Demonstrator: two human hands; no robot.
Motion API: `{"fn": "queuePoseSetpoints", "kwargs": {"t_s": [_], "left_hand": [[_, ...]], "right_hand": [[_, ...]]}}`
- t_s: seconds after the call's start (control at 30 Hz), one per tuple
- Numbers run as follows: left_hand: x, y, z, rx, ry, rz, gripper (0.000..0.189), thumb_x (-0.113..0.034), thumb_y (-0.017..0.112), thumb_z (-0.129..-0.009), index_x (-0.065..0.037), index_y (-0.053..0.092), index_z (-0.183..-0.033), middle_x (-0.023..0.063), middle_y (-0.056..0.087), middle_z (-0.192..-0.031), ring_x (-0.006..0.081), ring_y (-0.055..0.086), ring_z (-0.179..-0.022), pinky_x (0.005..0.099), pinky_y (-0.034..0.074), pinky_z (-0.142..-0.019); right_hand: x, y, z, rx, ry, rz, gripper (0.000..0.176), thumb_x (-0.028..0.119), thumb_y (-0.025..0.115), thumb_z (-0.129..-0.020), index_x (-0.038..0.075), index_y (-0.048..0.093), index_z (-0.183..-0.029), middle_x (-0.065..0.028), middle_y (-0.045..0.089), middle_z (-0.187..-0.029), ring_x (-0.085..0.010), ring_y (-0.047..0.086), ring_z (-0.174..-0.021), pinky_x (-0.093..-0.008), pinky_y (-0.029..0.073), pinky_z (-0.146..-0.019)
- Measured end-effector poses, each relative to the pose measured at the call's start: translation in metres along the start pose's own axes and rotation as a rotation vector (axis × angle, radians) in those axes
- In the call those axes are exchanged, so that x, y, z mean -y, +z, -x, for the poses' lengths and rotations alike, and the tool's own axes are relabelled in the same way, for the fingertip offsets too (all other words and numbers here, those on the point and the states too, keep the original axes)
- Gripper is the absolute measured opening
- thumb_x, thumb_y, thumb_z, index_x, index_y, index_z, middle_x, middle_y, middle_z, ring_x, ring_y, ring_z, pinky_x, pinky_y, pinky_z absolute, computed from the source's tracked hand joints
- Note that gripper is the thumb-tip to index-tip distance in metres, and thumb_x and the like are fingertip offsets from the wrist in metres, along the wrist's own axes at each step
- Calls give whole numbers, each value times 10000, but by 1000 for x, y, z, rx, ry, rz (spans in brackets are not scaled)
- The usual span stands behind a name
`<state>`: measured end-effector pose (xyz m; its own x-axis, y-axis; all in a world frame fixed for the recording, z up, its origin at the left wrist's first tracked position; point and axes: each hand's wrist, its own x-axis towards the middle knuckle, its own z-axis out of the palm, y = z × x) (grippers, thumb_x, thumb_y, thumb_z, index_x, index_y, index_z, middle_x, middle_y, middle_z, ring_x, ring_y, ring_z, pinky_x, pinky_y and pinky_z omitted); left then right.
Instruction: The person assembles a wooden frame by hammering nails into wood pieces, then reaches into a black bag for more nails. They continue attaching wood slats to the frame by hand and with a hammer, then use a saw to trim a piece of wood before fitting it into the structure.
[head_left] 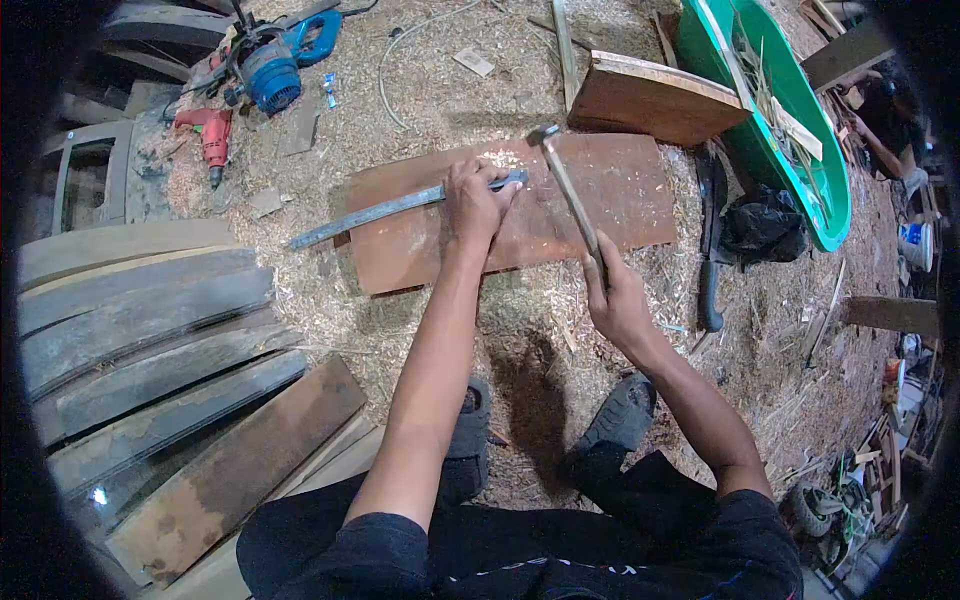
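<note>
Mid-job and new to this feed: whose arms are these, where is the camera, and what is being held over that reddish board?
No machine here: these are a person's bare arms, seen from one camera worn on the head, looking forward and down. The left hand has its grip closed on a long metal bar lying across the reddish board. The right hand holds a hammer, its head up near the bar's end. The floor is covered in sawdust. Grey planks are stacked on the left; a red drill and a blue power tool lie beyond, a green tub at the right.
</note>
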<state>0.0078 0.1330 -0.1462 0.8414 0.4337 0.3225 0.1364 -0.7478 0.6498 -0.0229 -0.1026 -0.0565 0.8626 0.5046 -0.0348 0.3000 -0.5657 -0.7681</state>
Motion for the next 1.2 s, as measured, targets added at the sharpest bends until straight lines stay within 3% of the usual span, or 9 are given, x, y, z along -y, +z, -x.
{"fn": "queuePoseSetpoints", "kwargs": {"t_s": [0.27, 0.37, 0.43, 0.53, 0.6, 0.8, 0.93, 1.13, 1.2], "left_hand": [[1, -2, -1, 55, -19, -13, 251, -229, 815, -694, -97, 745, -897, 62, 643, -968, 280, 541, -991, 410, 419, -925], [-4, -4, 4, 23, 46, -68, 242, -229, 790, -720, -95, 733, -913, 69, 644, -962, 289, 545, -990, 413, 420, -916], [-7, -5, 2, -36, 112, -127, 225, -222, 781, -718, -98, 731, -899, 70, 656, -937, 295, 557, -980, 407, 426, -906], [-4, -13, -1, -9, 205, -159, 161, -204, 708, -805, -88, 723, -917, 94, 650, -895, 298, 587, -913, 397, 459, -848], [3, -18, -7, 107, 249, -18, 158, -187, 664, -845, -73, 713, -942, 120, 651, -883, 310, 611, -866, 395, 480, -794], [0, -39, -31, 222, 158, 144, 210, -215, 605, -920, -26, 694, -943, 156, 664, -928, 353, 641, -857, 434, 492, -767], [2, -44, -35, 224, 146, 162, 225, -221, 585, -930, -23, 689, -950, 168, 659, -945, 373, 633, -875, 436, 490, -775], [5, -43, -31, 264, 152, 102, 209, -151, 576, -917, -2, 681, -1019, 182, 651, -971, 363, 637, -911, 400, 498, -809], [6, -41, -31, 245, 173, 94, 219, -173, 554, -921, -19, 677, -1017, 185, 638, -969, 390, 620, -896, 437, 495, -785]], "right_hand": [[-25, 12, 7, 29, 49, -17, 422, 106, 535, -952, -12, 418, -1341, -248, 605, -717, -426, 636, -640, -461, 470, -555], [-20, 11, 2, -124, -106, -48, 405, 110, 524, -963, -1, 420, -1338, -232, 603, -691, -426, 623, -612, -463, 459, -540], [-27, 8, -1, -102, -22, -58, 355, 129, 509, -983, 18, 451, -1315, -207, 580, -690, -316, 598, -562, -403, 436, -515], [-38, 10, -6, -86, 88, -139, 336, 165, 500, -997, 25, 475, -1302, -149, 559, -674, -207, 550, -547, -354, 418, -505], [-41, 14, -10, -136, 92, -220, 337, 192, 493, -1007, 31, 488, -1303, -105, 543, -668, -149, 516, -561, -332, 412, -510], [-25, 11, -17, -75, 179, -227, 360, 225, 491, -1010, 27, 502, -1310, -101, 568, -745, -150, 547, -641, -330, 448, -584], [-21, 16, -16, -115, 72, -216, 358, 230, 501, -1006, 28, 512, -1301, -124, 613, -770, -165, 577, -668, -335, 473, -633], [-13, 11, -14, -51, 134, -213, 347, 224, 509, -1002, 32, 519, -1291, -138, 607, -758, -165, 577, -663, -337, 477, -642], [-18, 16, -14, -93, 69, -217, 346, 221, 512, -1001, 29, 517, -1288, -130, 586, -724, -163, 563, -628, -333, 468, -615]]}}
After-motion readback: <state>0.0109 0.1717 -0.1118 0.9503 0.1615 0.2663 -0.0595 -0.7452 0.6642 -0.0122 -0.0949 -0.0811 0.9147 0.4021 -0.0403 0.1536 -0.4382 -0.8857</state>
